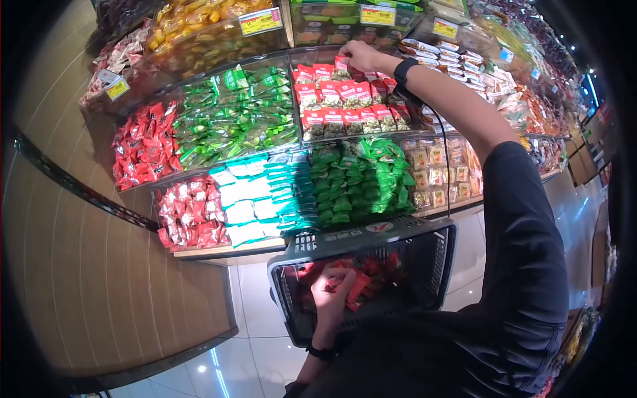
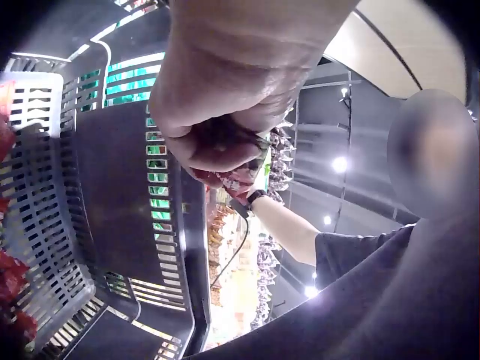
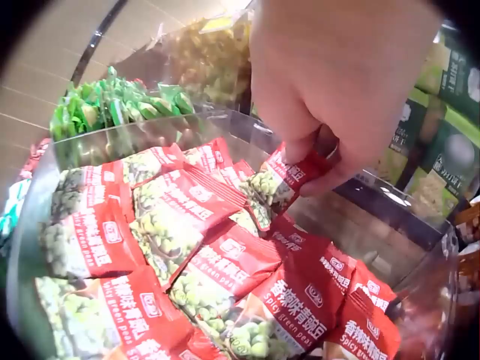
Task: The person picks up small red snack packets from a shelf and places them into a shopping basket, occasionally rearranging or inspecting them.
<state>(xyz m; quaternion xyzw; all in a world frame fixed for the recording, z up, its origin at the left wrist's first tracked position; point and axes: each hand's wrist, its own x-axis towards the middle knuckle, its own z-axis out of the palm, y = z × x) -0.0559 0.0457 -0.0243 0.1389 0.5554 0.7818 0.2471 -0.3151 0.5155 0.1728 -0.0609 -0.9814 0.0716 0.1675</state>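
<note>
My right hand (image 3: 341,90) pinches the top of a red snack packet (image 3: 279,184) printed with green peas. It is at the back of a clear bin, over more packets of spicy green peas (image 3: 217,270), several of them lying in rows. In the head view the right arm stretches forward to this bin, a dark band round its wrist. Lower down, my left hand (image 1: 330,292) is over a dark shopping basket (image 1: 345,237), its fingers curled round a red packet (image 2: 236,180). Red packets (image 1: 378,268) lie inside the basket. The curled fingers cover most of the left hand's packet.
Green packets (image 1: 239,119) fill the bin to the left, with red packets (image 1: 146,142) beyond. Teal packets (image 1: 275,189) and darker green ones (image 1: 361,179) lie in the lower row. A clear bin wall (image 3: 112,139) stands round the peas. Tiled floor (image 1: 259,358) shows below.
</note>
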